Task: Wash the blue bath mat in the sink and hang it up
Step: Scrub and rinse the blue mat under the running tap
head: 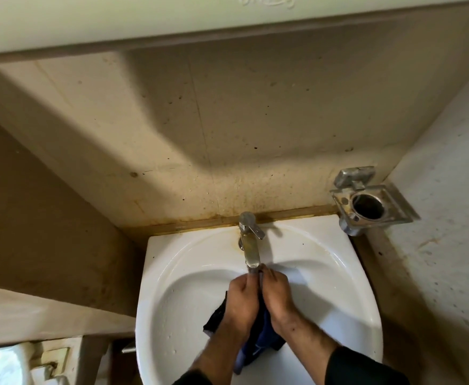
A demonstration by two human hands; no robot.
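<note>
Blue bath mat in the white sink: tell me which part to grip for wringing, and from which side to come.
Grip the bunched upper fold of the blue bath mat, just under the steel tap's spout, one hand from each side. The left hand and right hand already clamp it there; the rest hangs loose toward the white ceramic sink's near rim, so that end would likely slip.

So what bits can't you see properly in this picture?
Head view, the only one:
- Most of the dark blue cloth bath mat: the left hand and right hand grip it and cover it.
- Whether water runs from the steel tap: the hands hide the spout's mouth.
- The white ceramic sink: its near rim is cut off by the bottom edge.
- The drain: hidden under the mat.
</note>
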